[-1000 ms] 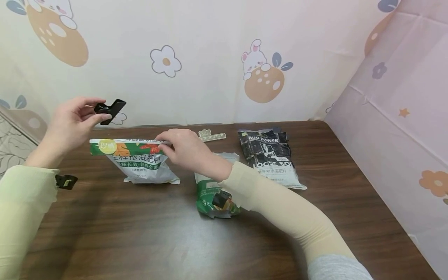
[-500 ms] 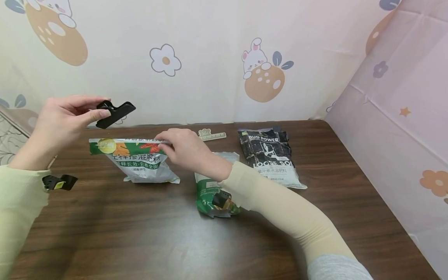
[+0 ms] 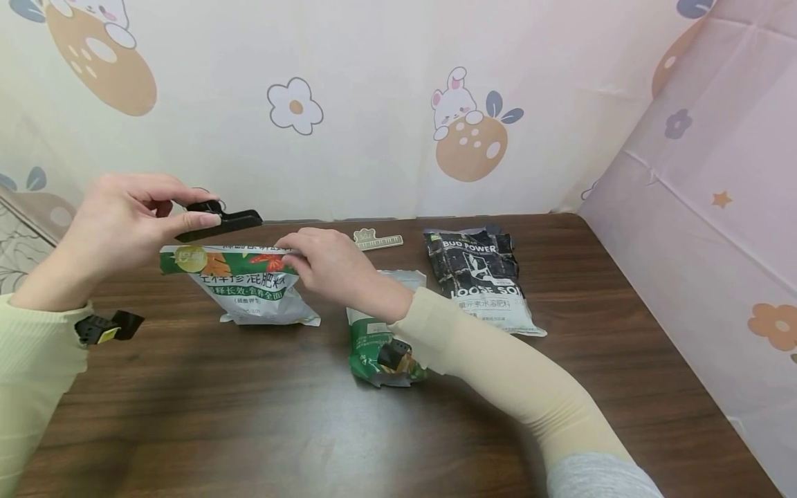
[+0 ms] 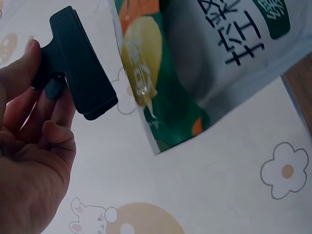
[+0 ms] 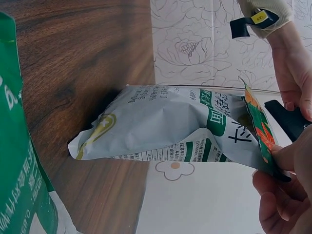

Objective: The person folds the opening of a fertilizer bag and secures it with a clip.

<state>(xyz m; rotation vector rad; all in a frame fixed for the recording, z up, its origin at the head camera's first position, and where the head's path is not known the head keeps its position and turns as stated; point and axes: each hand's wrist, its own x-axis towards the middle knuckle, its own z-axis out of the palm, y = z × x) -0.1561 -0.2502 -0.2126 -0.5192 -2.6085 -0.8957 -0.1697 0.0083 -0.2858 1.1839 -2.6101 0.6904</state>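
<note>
your left hand (image 3: 131,228) pinches the black plastic clip (image 3: 239,221), your right hand (image 3: 333,263) the folded top (image 3: 214,262) of the white-and-green plastic pouch (image 3: 255,308) near the desk's (image 3: 261,415) back edge; align clip with fold.

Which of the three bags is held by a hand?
The leftmost bag, standing upright: the right hand grips its top, while no hand holds the middle bag or the rightmost bag.

Left hand (image 4: 34,165) pinches dark clip (image 4: 80,66) by its handles, clip just beside but apart from grey bag (image 4: 195,63) with green, yellow and orange band, pale backdrop (image 4: 209,185) with flower and rabbit prints behind.
</note>
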